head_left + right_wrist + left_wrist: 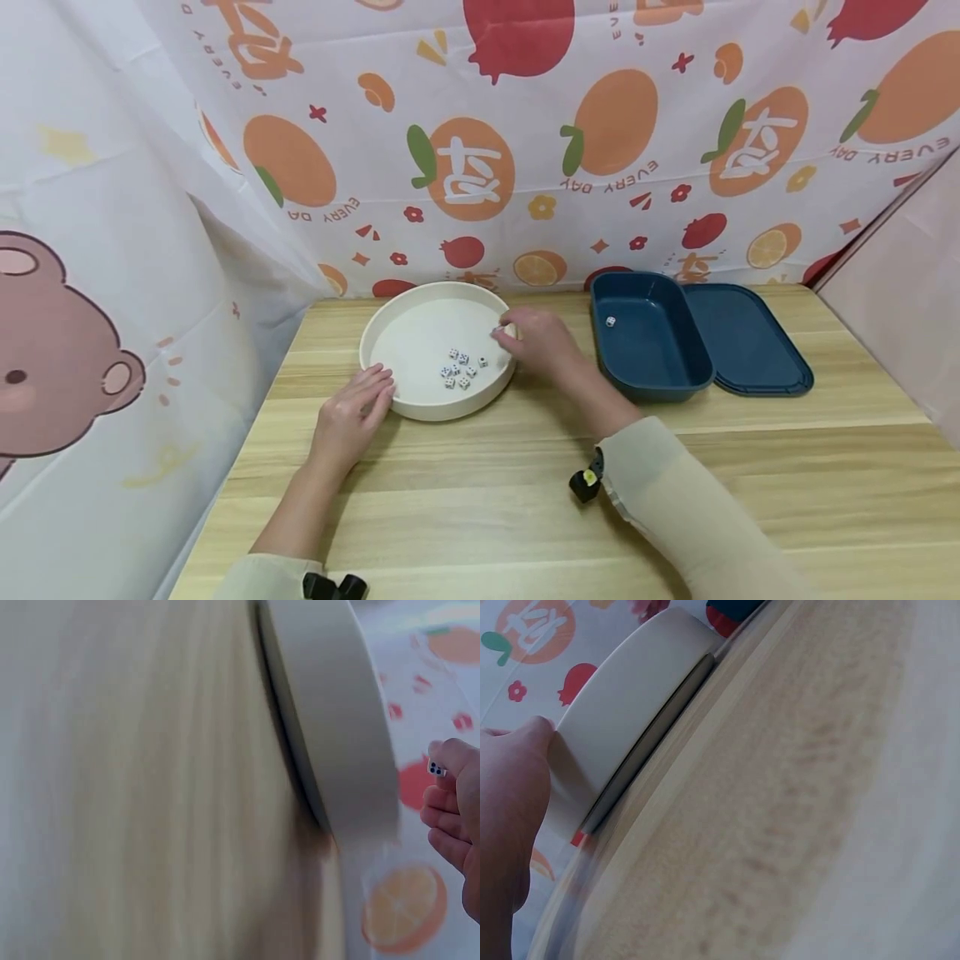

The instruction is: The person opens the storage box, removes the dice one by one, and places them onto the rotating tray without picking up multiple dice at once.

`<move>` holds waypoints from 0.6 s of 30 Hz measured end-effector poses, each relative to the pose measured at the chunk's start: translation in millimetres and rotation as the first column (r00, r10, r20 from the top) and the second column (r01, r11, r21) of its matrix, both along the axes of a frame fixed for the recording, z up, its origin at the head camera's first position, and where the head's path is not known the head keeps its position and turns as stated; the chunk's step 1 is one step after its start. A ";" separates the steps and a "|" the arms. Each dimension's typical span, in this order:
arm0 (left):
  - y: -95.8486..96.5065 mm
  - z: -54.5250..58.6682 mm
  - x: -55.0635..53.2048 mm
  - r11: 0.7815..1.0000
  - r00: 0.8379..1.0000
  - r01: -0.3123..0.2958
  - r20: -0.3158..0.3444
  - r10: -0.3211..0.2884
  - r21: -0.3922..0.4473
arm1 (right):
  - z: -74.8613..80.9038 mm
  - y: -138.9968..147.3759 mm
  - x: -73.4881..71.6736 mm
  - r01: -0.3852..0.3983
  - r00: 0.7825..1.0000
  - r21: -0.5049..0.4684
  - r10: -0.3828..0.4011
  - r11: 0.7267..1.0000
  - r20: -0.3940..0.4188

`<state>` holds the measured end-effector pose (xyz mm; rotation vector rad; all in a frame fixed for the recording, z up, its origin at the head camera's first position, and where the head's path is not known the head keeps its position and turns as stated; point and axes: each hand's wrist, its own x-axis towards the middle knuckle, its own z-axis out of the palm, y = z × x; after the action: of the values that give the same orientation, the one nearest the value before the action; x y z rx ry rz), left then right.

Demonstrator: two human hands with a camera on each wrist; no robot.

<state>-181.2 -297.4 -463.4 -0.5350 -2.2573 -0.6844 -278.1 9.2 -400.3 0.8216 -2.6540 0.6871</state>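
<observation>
A round cream tray (420, 333) stands on the table with several small white dice (463, 359) lying in it. At the tray's near left rim rests my left hand (351, 417), its fingers fairly straight and touching the edge; the left wrist view shows this hand (514, 795) against the tray's side (622, 697). Over the right rim, my right hand (543, 342) pinches one die (436, 768) between thumb and finger, plainest in the right wrist view. Right of that hand is a dark blue box (652, 333) with a single die (611, 322) inside.
A dark blue lid (750, 337) lies flat on the wooden table (465, 500), touching or close to the box's right side. Behind the table hangs a fruit-printed cloth (540, 150). Another cloth with a bear print (60, 358) hangs at the left.
</observation>
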 end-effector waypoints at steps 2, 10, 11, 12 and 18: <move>0.3 -0.4 -0.1 1.000 1.000 0.002 -0.001 -0.002 0.004 | -4.1 -15.6 4.1 -0.029 1.000 0.019 0.029 0.999 -0.007; 2.1 -2.7 2.9 1.000 1.000 -0.002 0.007 0.002 0.008 | -17.2 -65.0 14.7 -0.094 0.992 0.072 0.087 0.993 0.097; 2.2 -2.7 3.2 1.000 1.000 -0.003 0.007 0.003 0.008 | -19.3 -69.5 14.9 -0.101 0.990 0.078 0.092 0.992 0.106; 2.2 -2.7 3.3 1.000 1.000 -0.003 0.007 0.003 0.008 | -21.1 -73.3 15.1 -0.105 0.989 0.087 0.095 0.991 0.115; 0.6 -1.3 3.8 1.000 1.000 -0.012 0.008 0.012 -0.003 | -25.6 -85.5 14.9 -0.094 0.984 0.117 0.075 0.989 0.162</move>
<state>-177.4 -296.8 -464.7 -0.5204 -2.2675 -0.6786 -263.2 -76.3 -426.0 0.9553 -2.8417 0.6367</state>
